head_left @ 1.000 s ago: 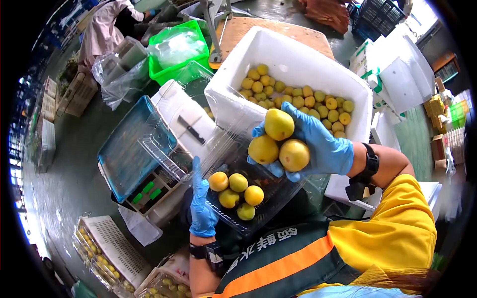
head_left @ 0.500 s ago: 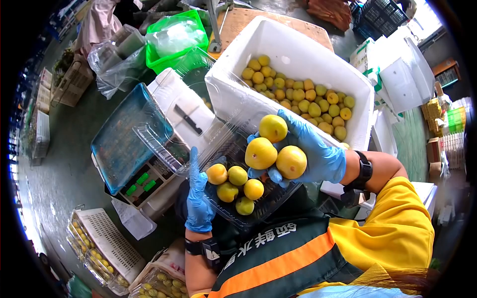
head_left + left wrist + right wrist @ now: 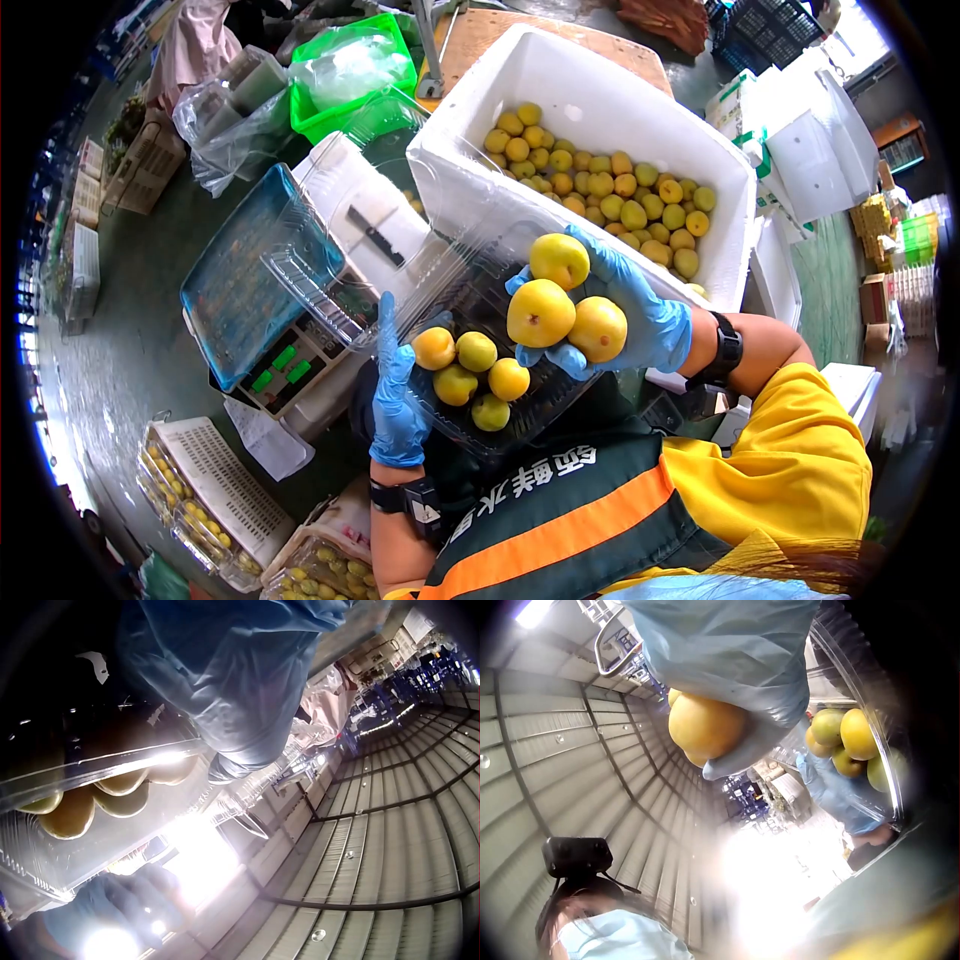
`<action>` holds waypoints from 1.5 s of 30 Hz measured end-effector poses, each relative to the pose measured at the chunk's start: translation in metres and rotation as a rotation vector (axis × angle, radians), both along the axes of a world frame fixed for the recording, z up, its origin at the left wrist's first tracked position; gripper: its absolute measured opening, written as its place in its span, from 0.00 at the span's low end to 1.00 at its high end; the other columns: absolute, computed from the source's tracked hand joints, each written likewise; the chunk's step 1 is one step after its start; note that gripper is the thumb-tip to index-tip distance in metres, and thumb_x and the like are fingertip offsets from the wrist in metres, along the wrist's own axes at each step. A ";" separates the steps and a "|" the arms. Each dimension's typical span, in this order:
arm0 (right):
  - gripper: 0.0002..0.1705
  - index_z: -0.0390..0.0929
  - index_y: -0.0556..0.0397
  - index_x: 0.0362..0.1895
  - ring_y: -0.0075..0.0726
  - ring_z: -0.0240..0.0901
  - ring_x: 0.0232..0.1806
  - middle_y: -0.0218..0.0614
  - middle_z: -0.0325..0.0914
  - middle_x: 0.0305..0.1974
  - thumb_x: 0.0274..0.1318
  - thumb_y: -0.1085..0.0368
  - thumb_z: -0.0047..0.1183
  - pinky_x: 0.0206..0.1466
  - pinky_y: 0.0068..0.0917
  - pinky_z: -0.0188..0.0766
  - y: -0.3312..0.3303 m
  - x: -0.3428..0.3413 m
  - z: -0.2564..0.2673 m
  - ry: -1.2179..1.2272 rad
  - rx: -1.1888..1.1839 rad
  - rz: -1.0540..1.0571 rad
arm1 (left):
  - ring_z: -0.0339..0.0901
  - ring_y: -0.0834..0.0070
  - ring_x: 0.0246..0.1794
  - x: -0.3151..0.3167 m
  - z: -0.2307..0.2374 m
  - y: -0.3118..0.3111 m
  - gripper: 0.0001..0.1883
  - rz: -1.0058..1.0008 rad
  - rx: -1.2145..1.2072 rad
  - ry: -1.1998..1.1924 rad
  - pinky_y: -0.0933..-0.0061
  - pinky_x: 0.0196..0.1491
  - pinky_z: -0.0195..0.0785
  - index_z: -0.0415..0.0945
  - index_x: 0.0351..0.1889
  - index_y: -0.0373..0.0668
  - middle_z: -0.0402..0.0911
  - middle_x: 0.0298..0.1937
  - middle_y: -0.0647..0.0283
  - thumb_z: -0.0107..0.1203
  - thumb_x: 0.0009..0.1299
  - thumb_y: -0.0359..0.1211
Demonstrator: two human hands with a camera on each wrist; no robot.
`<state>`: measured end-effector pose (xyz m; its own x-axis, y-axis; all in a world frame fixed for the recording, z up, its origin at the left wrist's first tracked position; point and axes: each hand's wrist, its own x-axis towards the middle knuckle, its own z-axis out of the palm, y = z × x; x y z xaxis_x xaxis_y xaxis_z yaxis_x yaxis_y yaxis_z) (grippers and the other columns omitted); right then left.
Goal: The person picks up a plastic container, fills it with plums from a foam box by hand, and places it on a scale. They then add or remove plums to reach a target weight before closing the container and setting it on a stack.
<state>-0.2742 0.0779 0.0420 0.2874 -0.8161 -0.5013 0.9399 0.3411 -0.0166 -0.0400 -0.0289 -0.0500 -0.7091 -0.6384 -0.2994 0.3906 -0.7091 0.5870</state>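
Note:
My gloved right hand [image 3: 640, 318] holds three round yellow fruits [image 3: 541, 313] that look like plums, its fingers curled about them. They hang over the right part of a clear plastic clamshell box [image 3: 470, 432]. Several more such fruits [image 3: 475, 351] lie inside at its left. My gloved left hand [image 3: 398, 412] grips the box's left side, one digit pointing up along it. The open lid [image 3: 320, 300] leans away behind. In the right wrist view, one held fruit [image 3: 705, 726] shows beneath the glove; the left wrist view shows the fruits [image 3: 120, 796] through the box wall.
A white foam box [image 3: 480, 190] with many loose fruits stands just beyond my right hand. Left of the lid are a scale with a blue tray [image 3: 255, 270] and a knife [image 3: 376, 236] on a white surface. A green crate [image 3: 350, 70] stands behind; packed fruit boxes [image 3: 200, 520] lie front left.
The three fruits have turned slightly in my right hand, which stays over the box with small shifts. My left hand keeps its grip. The head view has moved a little.

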 end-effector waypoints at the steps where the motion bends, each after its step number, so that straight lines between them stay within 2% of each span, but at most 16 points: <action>1: 0.35 0.69 0.45 0.63 0.49 0.79 0.51 0.39 0.74 0.57 0.65 0.33 0.46 0.37 0.37 0.81 0.000 0.004 0.007 0.137 0.028 -0.018 | 0.72 0.61 0.63 0.000 0.000 0.000 0.35 -0.004 -0.005 0.005 0.57 0.67 0.68 0.41 0.80 0.51 0.66 0.68 0.51 0.45 0.79 0.34; 4: 0.36 0.68 0.43 0.65 0.47 0.79 0.51 0.41 0.72 0.61 0.65 0.34 0.46 0.43 0.36 0.80 0.000 0.008 0.007 0.295 -0.073 0.011 | 0.72 0.60 0.63 0.001 -0.003 -0.001 0.36 -0.018 -0.018 0.017 0.57 0.67 0.68 0.40 0.81 0.51 0.66 0.69 0.49 0.46 0.79 0.35; 6: 0.37 0.66 0.44 0.68 0.47 0.77 0.54 0.41 0.71 0.63 0.65 0.35 0.48 0.47 0.36 0.79 -0.004 -0.007 -0.015 0.056 -0.382 0.139 | 0.72 0.59 0.64 0.003 -0.005 -0.001 0.37 -0.032 -0.027 0.020 0.56 0.67 0.68 0.39 0.81 0.51 0.65 0.69 0.47 0.47 0.78 0.36; 12: 0.31 0.71 0.51 0.64 0.40 0.71 0.59 0.40 0.72 0.60 0.65 0.46 0.51 0.63 0.35 0.68 0.000 0.006 -0.015 0.970 -0.453 -0.034 | 0.73 0.59 0.63 0.001 0.002 -0.002 0.42 0.009 -0.052 -0.016 0.58 0.70 0.64 0.36 0.81 0.52 0.71 0.66 0.46 0.51 0.74 0.36; 14: 0.29 0.71 0.51 0.64 0.39 0.69 0.61 0.40 0.72 0.59 0.65 0.48 0.51 0.66 0.35 0.64 -0.003 0.001 -0.029 0.885 -0.489 -0.075 | 0.71 0.59 0.65 0.002 0.001 -0.001 0.42 0.002 -0.060 0.003 0.57 0.71 0.61 0.36 0.81 0.52 0.70 0.67 0.45 0.50 0.75 0.36; 19: 0.26 0.66 0.49 0.57 0.30 0.70 0.56 0.35 0.68 0.53 0.57 0.80 0.57 0.58 0.29 0.73 0.003 0.011 -0.018 0.993 -0.444 -0.208 | 0.69 0.57 0.67 0.005 -0.002 0.001 0.37 -0.015 -0.094 -0.049 0.57 0.72 0.57 0.36 0.81 0.50 0.66 0.70 0.43 0.42 0.77 0.35; 20: 0.23 0.67 0.49 0.57 0.29 0.71 0.53 0.34 0.66 0.53 0.60 0.77 0.58 0.56 0.28 0.74 0.010 0.007 -0.007 1.037 -0.438 -0.178 | 0.65 0.63 0.69 0.011 -0.011 0.003 0.33 -0.040 -0.236 -0.093 0.62 0.73 0.56 0.43 0.80 0.39 0.59 0.74 0.53 0.39 0.79 0.38; 23: 0.23 0.67 0.49 0.56 0.31 0.73 0.50 0.34 0.66 0.54 0.59 0.77 0.56 0.52 0.28 0.76 0.040 -0.017 0.024 1.033 -0.531 -0.445 | 0.59 0.59 0.74 0.000 -0.001 0.006 0.32 0.059 -0.497 -0.310 0.59 0.76 0.50 0.47 0.79 0.41 0.51 0.79 0.56 0.34 0.80 0.43; 24: 0.23 0.67 0.50 0.56 0.32 0.73 0.50 0.35 0.66 0.55 0.58 0.78 0.56 0.51 0.29 0.77 0.054 -0.033 0.037 1.102 -0.509 -0.542 | 0.59 0.58 0.74 0.003 -0.006 0.004 0.32 0.066 -0.310 -0.177 0.58 0.76 0.50 0.49 0.79 0.43 0.52 0.79 0.57 0.35 0.80 0.44; 27: 0.20 0.72 0.47 0.57 0.34 0.78 0.40 0.37 0.75 0.46 0.60 0.67 0.51 0.45 0.31 0.79 0.124 -0.123 0.039 1.378 -0.252 -1.094 | 0.61 0.57 0.72 0.006 -0.012 0.001 0.32 0.076 -0.207 -0.222 0.57 0.75 0.51 0.51 0.79 0.46 0.55 0.78 0.56 0.36 0.79 0.47; 30: 0.17 0.78 0.45 0.53 0.29 0.75 0.45 0.31 0.77 0.46 0.60 0.60 0.50 0.42 0.30 0.76 0.230 -0.213 0.013 1.724 0.376 -1.259 | 0.60 0.56 0.72 0.001 -0.009 0.003 0.32 0.065 -0.169 -0.230 0.57 0.75 0.50 0.51 0.79 0.46 0.54 0.78 0.56 0.36 0.79 0.47; 36: 0.28 0.77 0.45 0.59 0.50 0.77 0.56 0.51 0.79 0.53 0.51 0.58 0.52 0.59 0.37 0.73 0.425 -0.279 -0.125 1.947 1.483 -0.035 | 0.59 0.56 0.73 -0.002 -0.003 0.010 0.33 0.053 -0.124 -0.214 0.56 0.75 0.50 0.51 0.79 0.46 0.53 0.78 0.55 0.37 0.79 0.48; 38: 0.33 0.74 0.46 0.63 0.55 0.72 0.63 0.55 0.76 0.58 0.48 0.61 0.52 0.68 0.39 0.64 0.406 -0.272 -0.125 1.971 1.530 0.012 | 0.59 0.56 0.73 -0.002 -0.001 0.011 0.33 0.051 -0.117 -0.208 0.56 0.75 0.49 0.50 0.79 0.46 0.53 0.78 0.55 0.37 0.79 0.48; 41: 0.30 0.73 0.53 0.64 0.42 0.76 0.57 0.48 0.79 0.55 0.54 0.68 0.53 0.64 0.32 0.69 0.333 -0.309 -0.108 2.557 0.682 -0.609 | 0.58 0.56 0.74 -0.004 0.002 0.012 0.33 0.040 -0.103 -0.192 0.56 0.76 0.49 0.50 0.79 0.46 0.53 0.78 0.54 0.37 0.78 0.49; 43: 0.27 0.73 0.51 0.64 0.23 0.74 0.46 0.36 0.77 0.55 0.59 0.72 0.52 0.53 0.21 0.75 0.215 -0.264 -0.017 2.245 0.147 -0.639 | 0.58 0.56 0.74 -0.002 0.003 0.012 0.34 0.035 -0.087 -0.174 0.56 0.76 0.49 0.50 0.79 0.46 0.53 0.78 0.54 0.37 0.78 0.49; 45: 0.26 0.74 0.46 0.63 0.28 0.77 0.47 0.34 0.77 0.55 0.58 0.71 0.56 0.52 0.22 0.77 0.132 -0.241 0.027 2.212 -0.044 -0.291 | 0.57 0.56 0.74 -0.004 0.004 0.010 0.34 0.030 -0.063 -0.146 0.55 0.76 0.49 0.50 0.79 0.46 0.52 0.78 0.54 0.37 0.78 0.49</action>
